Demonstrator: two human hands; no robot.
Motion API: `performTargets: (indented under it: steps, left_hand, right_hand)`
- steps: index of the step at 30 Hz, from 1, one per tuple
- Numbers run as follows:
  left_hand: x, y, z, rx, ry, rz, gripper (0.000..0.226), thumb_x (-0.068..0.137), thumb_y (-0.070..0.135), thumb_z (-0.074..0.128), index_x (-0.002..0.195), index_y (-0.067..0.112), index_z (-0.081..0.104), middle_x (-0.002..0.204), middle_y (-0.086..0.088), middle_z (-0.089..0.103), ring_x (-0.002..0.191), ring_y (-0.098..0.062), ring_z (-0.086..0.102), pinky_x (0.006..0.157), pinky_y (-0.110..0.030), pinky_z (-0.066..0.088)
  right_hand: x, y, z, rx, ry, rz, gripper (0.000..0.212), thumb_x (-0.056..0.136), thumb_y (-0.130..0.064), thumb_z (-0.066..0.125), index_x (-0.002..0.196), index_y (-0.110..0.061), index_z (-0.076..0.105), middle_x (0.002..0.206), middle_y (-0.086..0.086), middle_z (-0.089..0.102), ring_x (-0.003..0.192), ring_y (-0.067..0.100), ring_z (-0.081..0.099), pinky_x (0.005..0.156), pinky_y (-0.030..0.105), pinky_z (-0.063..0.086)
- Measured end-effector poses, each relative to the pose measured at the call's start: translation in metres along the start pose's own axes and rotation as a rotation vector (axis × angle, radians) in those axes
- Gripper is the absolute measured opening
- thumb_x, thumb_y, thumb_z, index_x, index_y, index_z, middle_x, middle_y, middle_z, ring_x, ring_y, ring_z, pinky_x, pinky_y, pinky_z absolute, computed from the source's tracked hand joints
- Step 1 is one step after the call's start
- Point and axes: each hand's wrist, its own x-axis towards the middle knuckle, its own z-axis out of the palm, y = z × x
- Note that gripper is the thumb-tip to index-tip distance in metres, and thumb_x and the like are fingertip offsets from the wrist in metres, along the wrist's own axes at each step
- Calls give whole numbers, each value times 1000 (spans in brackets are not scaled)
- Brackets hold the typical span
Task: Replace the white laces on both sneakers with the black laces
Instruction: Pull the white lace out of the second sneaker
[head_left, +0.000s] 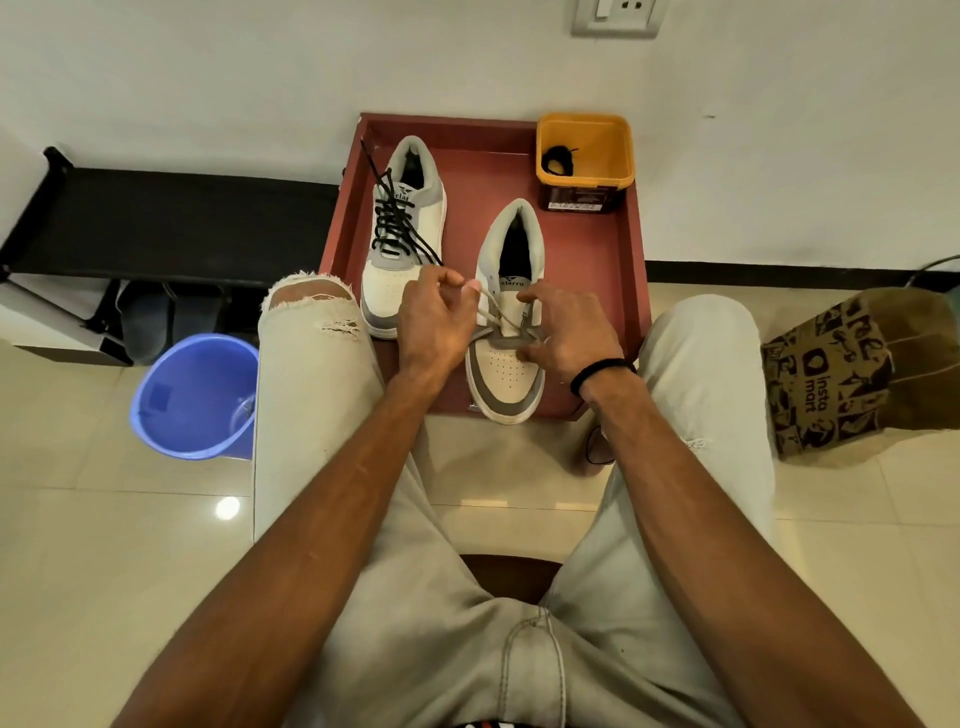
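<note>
Two grey-and-white sneakers stand on a dark red tray (628, 249). The left sneaker (402, 234) is threaded with a black lace (395, 221) whose loose ends trail off the shoe. The right sneaker (511, 332) carries a white lace (493, 312) only through its lowest eyelets. My left hand (434, 322) pinches the white lace and holds it up to the left. My right hand (569, 332) rests on the sneaker's right side, fingers curled at the eyelets; its grip is partly hidden. A coiled black lace (558, 161) lies in an orange tub (618, 145).
A blue plastic bucket (195, 395) stands on the tiled floor at the left. A black shoe rack (156, 223) with dark shoes under it runs along the wall. A printed brown paper bag (857, 374) sits at the right. My knees flank the tray.
</note>
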Motion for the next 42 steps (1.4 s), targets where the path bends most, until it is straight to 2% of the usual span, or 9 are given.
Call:
performTargets:
  steps: [2,4,8,13,17,23,25,33,42]
  left_hand:
    - [-3,-1,4,177,-53,233,31,97,39,67,124,26,58,119,-6,54,104,-19,58,86,-30,55]
    - [-4,-3,10,351,-118,388,33,96,34,69,127,28,61,130,-9,47,118,-26,52,96,-39,54]
    - [-11,0,22,582,-204,436,25,99,34,62,121,25,72,144,-12,40,134,-35,37,110,-51,40]
    - [-10,3,24,596,-133,446,22,101,31,60,113,18,71,130,-11,42,123,-30,39,104,-44,41]
    - [-6,4,11,427,-41,386,22,105,28,51,114,14,65,123,-13,45,111,-26,44,92,-40,46]
    - [9,-1,-12,96,181,-7,22,107,22,49,122,11,62,125,-16,51,113,-23,47,94,-33,44]
    - [8,-1,-14,89,195,-52,22,106,25,52,124,15,60,126,-14,52,117,-24,46,97,-39,48]
    - [-12,-5,20,565,-163,453,25,97,31,65,122,28,70,144,-11,41,135,-33,36,109,-51,42]
    - [-5,-4,18,382,-22,434,20,102,29,57,111,15,69,118,-12,49,108,-26,47,90,-41,49]
  right_hand:
    - [0,0,1,4,10,-6,78,63,-23,96,132,-26,61,130,-1,67,119,23,63,99,42,55]
    - [0,0,1,12,14,-14,77,64,-23,96,133,-26,60,130,-1,67,120,23,63,99,41,55]
    - [-1,2,2,25,15,-26,73,68,-20,93,133,-26,60,130,-2,67,120,22,63,101,38,54]
    - [-3,2,2,37,15,-21,72,69,-19,92,133,-25,60,131,-2,67,121,22,63,102,38,53]
    - [-3,1,1,36,6,-1,76,66,-20,95,133,-25,60,131,-1,67,122,24,62,102,41,53]
    - [-3,1,-1,30,-3,2,75,66,-21,95,133,-24,60,131,1,67,118,23,63,102,38,53]
    - [-3,1,-1,28,-4,-2,75,67,-22,95,133,-24,60,132,1,66,121,23,61,103,36,50]
    - [-5,1,-1,45,11,-21,70,72,-18,90,135,-22,60,134,0,65,125,21,60,105,31,46]
    - [-4,1,-1,57,7,-13,74,68,-17,93,134,-22,61,134,-2,65,125,21,60,106,33,47]
